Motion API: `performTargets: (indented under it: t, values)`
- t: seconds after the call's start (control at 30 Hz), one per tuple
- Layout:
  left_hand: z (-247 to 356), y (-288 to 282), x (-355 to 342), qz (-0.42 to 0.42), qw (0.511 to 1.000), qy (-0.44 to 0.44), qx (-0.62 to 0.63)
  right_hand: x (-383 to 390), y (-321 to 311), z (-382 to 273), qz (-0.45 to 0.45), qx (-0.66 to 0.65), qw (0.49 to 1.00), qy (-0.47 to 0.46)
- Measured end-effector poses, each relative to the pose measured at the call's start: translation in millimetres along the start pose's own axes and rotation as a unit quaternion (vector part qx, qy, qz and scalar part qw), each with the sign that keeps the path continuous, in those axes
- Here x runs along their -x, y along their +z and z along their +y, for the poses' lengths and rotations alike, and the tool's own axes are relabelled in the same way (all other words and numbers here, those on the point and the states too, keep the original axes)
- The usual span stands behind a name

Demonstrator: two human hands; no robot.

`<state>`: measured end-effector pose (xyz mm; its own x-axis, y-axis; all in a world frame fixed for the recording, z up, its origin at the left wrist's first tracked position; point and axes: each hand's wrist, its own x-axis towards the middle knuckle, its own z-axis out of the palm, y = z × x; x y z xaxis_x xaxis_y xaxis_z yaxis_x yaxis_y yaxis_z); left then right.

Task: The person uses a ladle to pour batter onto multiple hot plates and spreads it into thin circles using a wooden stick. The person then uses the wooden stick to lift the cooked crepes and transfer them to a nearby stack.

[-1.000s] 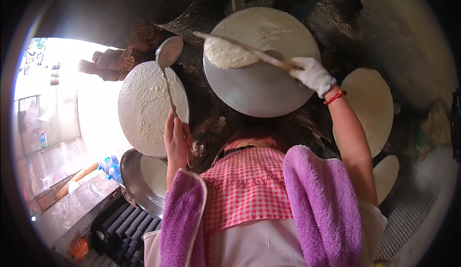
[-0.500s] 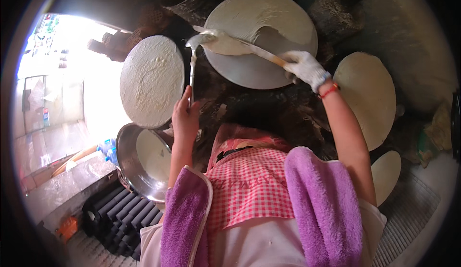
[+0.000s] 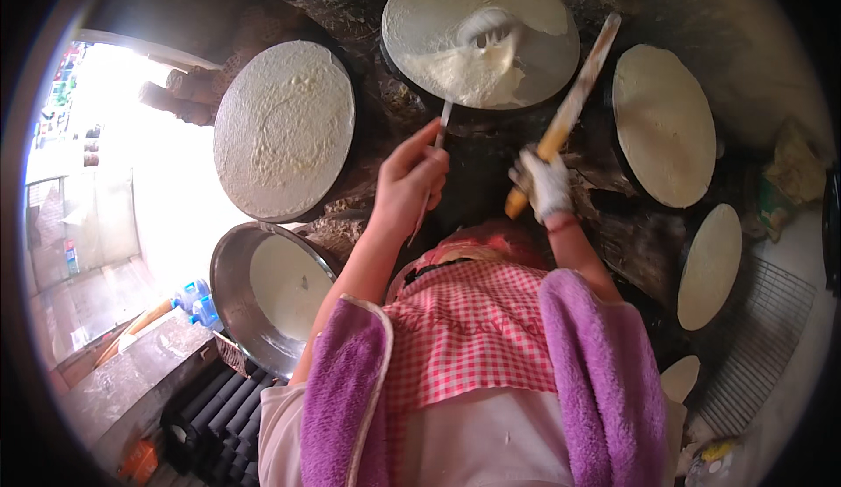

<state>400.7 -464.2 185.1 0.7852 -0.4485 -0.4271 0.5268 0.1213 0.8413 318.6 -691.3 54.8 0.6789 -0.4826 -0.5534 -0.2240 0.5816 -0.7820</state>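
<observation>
My bare left hand [image 3: 410, 172] grips the thin handle of a ladle [image 3: 446, 117]. Its far end reaches over the near edge of the middle round griddle [image 3: 420, 14], where a rounded, blurred shape sits in wet batter [image 3: 477, 71]. A patch of bare grey surface shows around that batter. In a white glove, my right hand [image 3: 545, 180] is closed round the yellowish handle of a long, batter-smeared wooden spatula [image 3: 574, 102]. The spatula points up and away, off the griddle, between it and the right-hand one.
On the left is a griddle with a bumpy white sheet [image 3: 285, 132]; a steel pot of white batter [image 3: 229, 290] stands below it. Griddles with pale sheets [image 3: 663, 128] [image 3: 710, 268] line the right. Black cylinders [image 3: 215, 426] are stacked at lower left, near a wire rack [image 3: 753, 347] opposite.
The ladle has moved right onto the middle griddle, and more batter lies there. My right hand has drawn the spatula back toward me, off the griddle, and tipped it upward.
</observation>
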Motion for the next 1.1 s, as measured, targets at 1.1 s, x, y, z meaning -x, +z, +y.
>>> performTargets:
  t: [1.1]
  values:
    - [2.4,-68.2,107.4,0.172,0.955,0.111,0.217,17.8,-75.4,-35.5,-0.01,0.434,0.898,-0.076]
